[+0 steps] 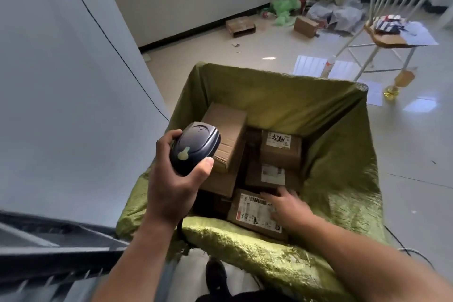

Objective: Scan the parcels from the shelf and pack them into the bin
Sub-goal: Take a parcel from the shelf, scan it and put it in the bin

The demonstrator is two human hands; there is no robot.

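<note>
Head view: we count several parcels [280, 152] already in the bin [269, 100], lower centre. The left hand [176, 186] grip clamps the scanner [193, 147]; the right hand [286, 206] lies flat, grip apart, on the nearest parcel [250, 213]. Remaining count: we cannot tell.

I see the glossy floor [416, 154] carrying the green-lined bin [269, 77], a white chair [367, 60], paper sheets [310, 66] and a cardboard box [305, 26].

Soft, even daylight is filling the room and glaring in pale patches off the glossy floor [416, 154]. The bottom of the green-lined bin [269, 95] is lying in shadow. Wide-angle distortion is stretching the edges. Motion blur is smearing the metal frame [49, 240] at lower left, and the far clutter [331, 10] is looking soft.
</note>
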